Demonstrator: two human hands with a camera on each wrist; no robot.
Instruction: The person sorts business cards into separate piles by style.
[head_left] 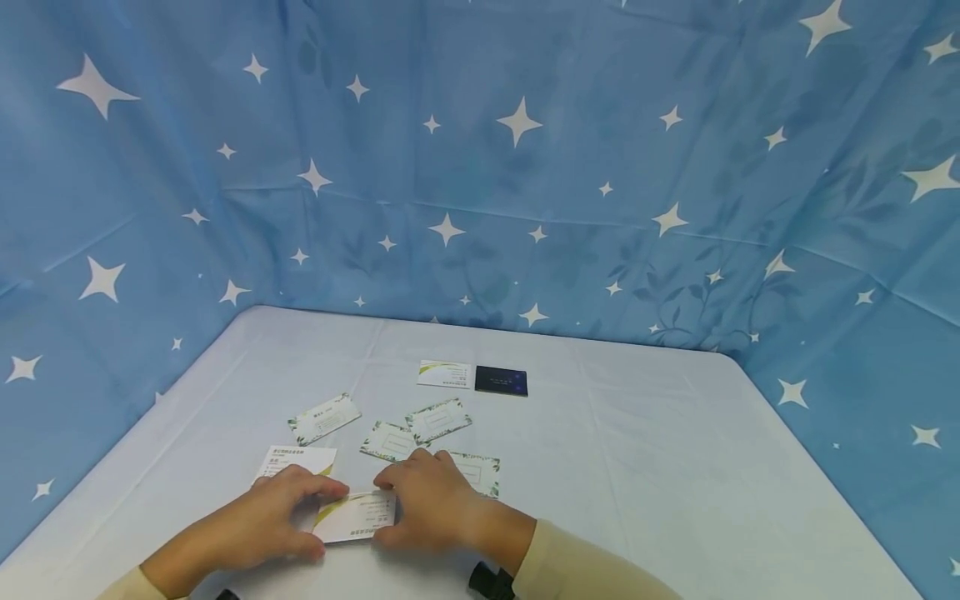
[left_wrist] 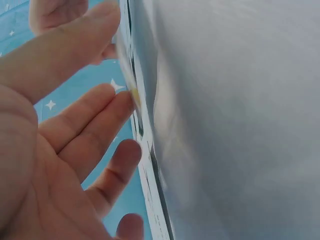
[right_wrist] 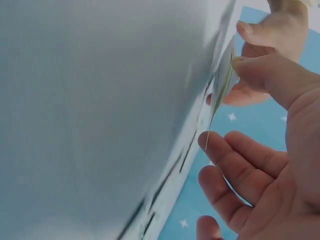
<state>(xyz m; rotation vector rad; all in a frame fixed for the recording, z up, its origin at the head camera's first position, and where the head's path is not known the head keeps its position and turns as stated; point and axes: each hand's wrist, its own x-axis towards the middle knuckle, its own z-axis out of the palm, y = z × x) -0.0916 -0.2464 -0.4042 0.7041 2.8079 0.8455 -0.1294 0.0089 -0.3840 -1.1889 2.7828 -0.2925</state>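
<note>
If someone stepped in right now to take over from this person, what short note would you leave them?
Left hand: pinching the left end of a white business card with a green-and-yellow corner.
Right hand: holding that card's right end, low over the pale tablecloth-covered table.
Loose on the table: another white card with a yellow corner by the left hand, four leaf-bordered white cards, a white card touching a black card farther back.
Done: one card, possibly a thin stack, in hand.
Left: seven cards apparently ungathered.

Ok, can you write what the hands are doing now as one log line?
left hand: pinches card | right hand: pinches same card | card: low over table | other cards: flat
</note>
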